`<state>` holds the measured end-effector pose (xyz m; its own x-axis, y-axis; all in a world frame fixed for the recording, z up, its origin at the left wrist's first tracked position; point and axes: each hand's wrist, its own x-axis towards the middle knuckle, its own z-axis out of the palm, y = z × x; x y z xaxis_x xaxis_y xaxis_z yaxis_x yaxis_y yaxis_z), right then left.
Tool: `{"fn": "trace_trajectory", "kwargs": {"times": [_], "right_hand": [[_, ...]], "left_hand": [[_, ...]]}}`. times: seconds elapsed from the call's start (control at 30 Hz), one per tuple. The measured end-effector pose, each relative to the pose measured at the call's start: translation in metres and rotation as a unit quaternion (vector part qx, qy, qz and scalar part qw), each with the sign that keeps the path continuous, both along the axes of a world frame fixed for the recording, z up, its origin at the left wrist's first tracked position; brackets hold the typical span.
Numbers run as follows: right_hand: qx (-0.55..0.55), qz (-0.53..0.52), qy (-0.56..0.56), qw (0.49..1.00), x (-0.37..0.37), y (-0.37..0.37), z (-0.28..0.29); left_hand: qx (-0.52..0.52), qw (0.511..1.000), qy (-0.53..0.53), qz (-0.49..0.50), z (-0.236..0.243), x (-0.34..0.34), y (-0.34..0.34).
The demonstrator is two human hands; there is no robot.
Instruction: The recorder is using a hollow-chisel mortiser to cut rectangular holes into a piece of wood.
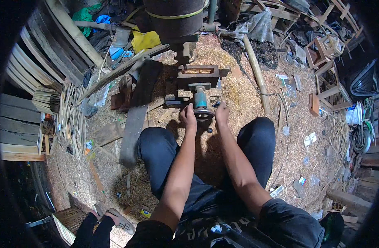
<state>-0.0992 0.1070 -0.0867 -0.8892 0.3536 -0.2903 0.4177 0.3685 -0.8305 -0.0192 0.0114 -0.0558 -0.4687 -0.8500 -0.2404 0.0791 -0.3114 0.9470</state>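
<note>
In front of me stands a machine with a dark, heavy head (175,20) and a tool spindle (183,53) pointing down. Beneath it a dark metal vise (197,82) surrounds a light wooden piece (197,70). A green cylinder (200,99) runs from the vise toward me, ending in a round metal handwheel (204,115). My left hand (189,116) is closed at the wheel's left side; what its fingers grip is hidden. On the other side my right hand (222,113) is closed around a small black handle (216,104). A black ball knob (209,130) sits below the wheel.
Wood chips (239,91) cover the floor around the machine. A long dark plank (140,111) lies on the left, a pole (257,74) on the right. Wooden frames (330,78) pile up at far right. At lower left are another person's feet (121,221).
</note>
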Motion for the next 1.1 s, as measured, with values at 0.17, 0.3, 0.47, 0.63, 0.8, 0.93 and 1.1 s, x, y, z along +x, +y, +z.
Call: {"fn": "trace_trajectory", "kwargs": {"times": [0.17, 0.3, 0.47, 0.63, 0.8, 0.93, 1.1], "right_hand": [[-0.11, 0.166, 0.141, 0.97, 0.029, -0.016, 0.07], [-0.028, 0.216, 0.091, 0.972, 0.045, -0.02, 0.089], [-0.119, 0.196, 0.103, 0.968, 0.029, -0.015, 0.024], [-0.122, 0.039, -0.157, 0.979, 0.024, 0.025, -0.094], [0.063, 0.306, -0.149, 0.938, 0.047, 0.048, -0.154], [0.059, 0.344, -0.135, 0.927, 0.052, 0.041, -0.15], [0.102, 0.375, -0.161, 0.907, 0.051, 0.049, -0.131]], "left_hand": [[0.124, 0.992, 0.023, 0.013, -0.027, -0.005, -0.008], [0.173, 0.984, 0.023, 0.017, -0.029, -0.004, -0.007], [0.151, 0.987, -0.042, -0.031, -0.026, 0.0, -0.012], [0.094, 0.986, -0.126, -0.052, -0.029, 0.001, -0.017], [0.062, 0.986, -0.138, -0.071, -0.03, 0.007, -0.015], [0.074, 0.985, -0.124, -0.094, -0.035, 0.011, -0.016], [0.043, 0.983, -0.137, -0.111, -0.046, 0.01, -0.021]]}}
